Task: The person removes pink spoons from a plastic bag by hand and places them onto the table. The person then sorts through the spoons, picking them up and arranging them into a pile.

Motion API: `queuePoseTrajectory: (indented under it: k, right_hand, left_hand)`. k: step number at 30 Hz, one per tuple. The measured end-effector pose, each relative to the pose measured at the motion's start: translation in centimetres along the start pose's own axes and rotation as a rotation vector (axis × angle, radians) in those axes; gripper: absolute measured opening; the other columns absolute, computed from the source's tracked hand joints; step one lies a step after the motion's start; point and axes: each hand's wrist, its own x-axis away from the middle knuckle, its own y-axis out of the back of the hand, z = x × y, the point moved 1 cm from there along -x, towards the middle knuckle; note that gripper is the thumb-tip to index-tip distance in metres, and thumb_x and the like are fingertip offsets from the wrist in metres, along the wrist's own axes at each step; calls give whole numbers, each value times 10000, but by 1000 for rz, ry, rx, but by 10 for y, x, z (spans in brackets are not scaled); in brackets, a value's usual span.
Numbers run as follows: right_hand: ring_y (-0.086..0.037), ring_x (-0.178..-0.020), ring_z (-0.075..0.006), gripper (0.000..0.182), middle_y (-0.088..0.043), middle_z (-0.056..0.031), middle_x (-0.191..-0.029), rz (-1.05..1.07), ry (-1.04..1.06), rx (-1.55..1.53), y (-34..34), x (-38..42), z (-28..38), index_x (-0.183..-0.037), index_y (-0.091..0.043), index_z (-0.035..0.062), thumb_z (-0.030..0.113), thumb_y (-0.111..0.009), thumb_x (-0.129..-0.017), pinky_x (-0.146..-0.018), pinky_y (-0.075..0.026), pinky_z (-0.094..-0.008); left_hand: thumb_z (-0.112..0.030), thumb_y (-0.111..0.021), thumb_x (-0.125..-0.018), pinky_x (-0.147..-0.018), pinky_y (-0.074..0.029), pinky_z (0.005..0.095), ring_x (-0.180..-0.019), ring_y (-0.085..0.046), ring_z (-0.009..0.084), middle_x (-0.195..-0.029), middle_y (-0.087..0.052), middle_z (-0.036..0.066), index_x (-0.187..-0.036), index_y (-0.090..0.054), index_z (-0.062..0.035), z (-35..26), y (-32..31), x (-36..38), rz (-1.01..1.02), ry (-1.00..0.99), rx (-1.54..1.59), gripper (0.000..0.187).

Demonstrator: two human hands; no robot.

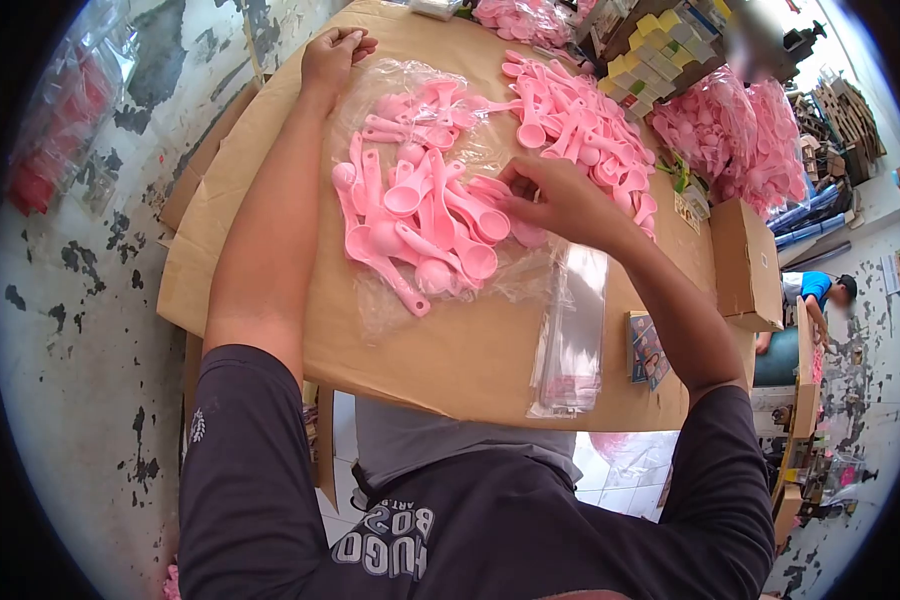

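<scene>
A loose pile of pink measuring spoons (435, 205) lies on a crumpled clear plastic bag (370, 315) in front of me. My right hand (555, 200) is at the pile's right side, its fingers closed on a pink spoon (488, 188); the palm hides part of the grip. Beyond the pile's far left corner, my left hand (337, 62) rests near the bag's edge with its fingers curled together. Whatever is between those fingers, if anything, is hidden. A larger heap of pink spoons (580, 125) sits behind my right hand.
Brown paper covers the table (420, 370). Flat clear plastic sleeves (573, 320) lie at the near right, beside small printed cards (648, 350). A cardboard box (745, 265) and full bags of pink pieces (735, 130) stand to the right. Another person (815, 290) works farther off.
</scene>
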Motion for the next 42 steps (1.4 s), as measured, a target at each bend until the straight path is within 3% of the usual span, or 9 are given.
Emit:
queuePoseTrajectory:
  k: [3, 12, 16, 24, 26, 27, 31, 37, 42]
  right_hand:
    - [-612, -773, -104, 235, -653, -30, -832, 78, -129, -180, 11, 2, -2, -1103, -645, -8, 159, -730, -960, -712, -495, -305]
    - [-619, -849, -61, 225, -703, 1, -967, -420, -122, -605, 60, 0, -26, -1144, -697, -4, 186, -683, -1024, -753, -499, -253]
    - [-655, -903, -80, 291, -735, -40, -1012, -550, -152, -305, 84, -1, -45, -1230, -687, -29, 168, -698, -1015, -810, -525, -253]
    - [-677, -900, -127, 335, -751, -68, -993, -533, -251, -345, 81, -3, -68, -1230, -687, -31, 159, -749, -962, -817, -540, -280]
    - [-699, -902, -198, 303, -754, -108, -1023, -890, -20, 1012, 74, -4, -54, -1203, -706, 10, 141, -748, -933, -815, -554, -324]
    - [-699, -902, -198, 303, -754, -108, -1023, -891, -16, 1011, 70, -6, -49, -1203, -706, 10, 141, -748, -933, -815, -554, -324]
    - [-677, -1046, -305, 354, -714, -123, -1124, -237, -21, -32, 32, -4, -2, -1251, -660, 61, 167, -724, -919, -914, -532, -425]
    - [-672, -970, -289, 516, -658, -137, -1031, -18, 108, 286, -7, -1, 27, -1408, -527, 96, 195, -718, -939, -831, -533, -433]
    - [-633, -855, -236, 504, -624, -120, -915, 109, -12, 87, 7, -4, 35, -1397, -530, 84, 170, -715, -936, -755, -499, -394]
  left_hand:
    - [-138, -585, -1052, -868, -589, 239, -960, -750, 171, -1058, -774, 144, -1188, -676, 58, 0, 0, -1, -2, -7, -1, 256]
    - [-124, -566, -1054, -884, -589, 240, -979, -749, 180, -1078, -770, 159, -1191, -677, 60, -4, -1, 2, -8, 3, -4, 255]
    - [-120, -566, -1052, -882, -590, 240, -976, -749, 179, -1079, -770, 161, -1192, -676, 62, -4, -1, 1, -6, -3, -30, 254]
    - [-117, -563, -1052, -879, -590, 242, -973, -751, 180, -1075, -771, 158, -1182, -675, 62, -6, -2, 3, -11, 6, -34, 248]
    - [-119, -563, -1052, -876, -590, 241, -973, -751, 181, -1075, -771, 159, -1184, -674, 63, -5, -2, 4, -8, 11, -27, 250]
    - [-120, -564, -1051, -873, -590, 240, -972, -751, 181, -1075, -770, 159, -1185, -672, 63, -5, -1, 3, -9, 11, -19, 251]
    - [-119, -561, -1052, -873, -590, 241, -972, -751, 183, -1076, -769, 161, -1188, -671, 64, -1, -1, 0, 5, -4, -16, 254]
    - [-113, -550, -1055, -874, -591, 242, -974, -751, 185, -1077, -768, 164, -1194, -669, 67, -6, -2, 4, -8, -1, -40, 256]
    - [-114, -552, -1054, -875, -592, 247, -971, -753, 187, -1075, -769, 165, -1184, -671, 65, -4, -2, 2, -7, -6, -13, 251]
